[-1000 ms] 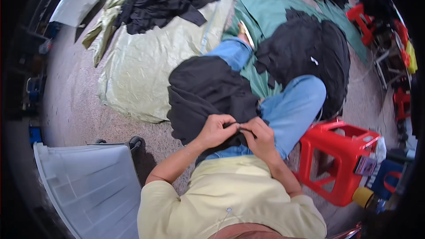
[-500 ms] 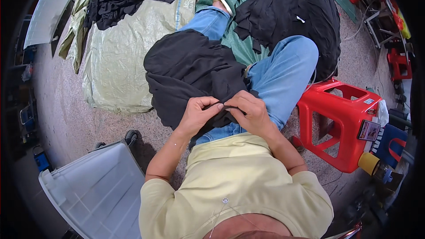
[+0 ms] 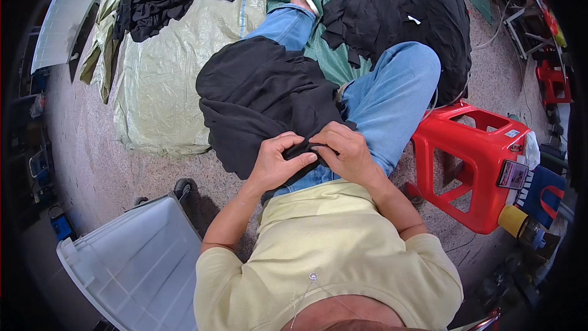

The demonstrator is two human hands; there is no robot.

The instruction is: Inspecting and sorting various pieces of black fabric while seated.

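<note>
A piece of black cloth [image 3: 260,92] lies bunched over my left thigh and lap. Its near edge is pinched between my left hand [image 3: 275,162] and my right hand [image 3: 346,150], which work close together above my waist. My left thumb points toward the right fingertips, with cloth between thumb and fingers. The right fingers and thumb close on the same edge. Whether anything small sits between the fingertips cannot be made out.
A red plastic stool [image 3: 468,165] stands at my right, with a phone [image 3: 513,175] at its side. Black cloth heaps lie ahead on a pale sheet [image 3: 162,104] and a green sheet [image 3: 337,64]. A translucent bin [image 3: 131,263] is at my near left.
My left thumb has shifted right, toward the right hand, along the cloth's edge. Both hands still pinch the cloth in nearly the same place. The view has shifted slightly.
</note>
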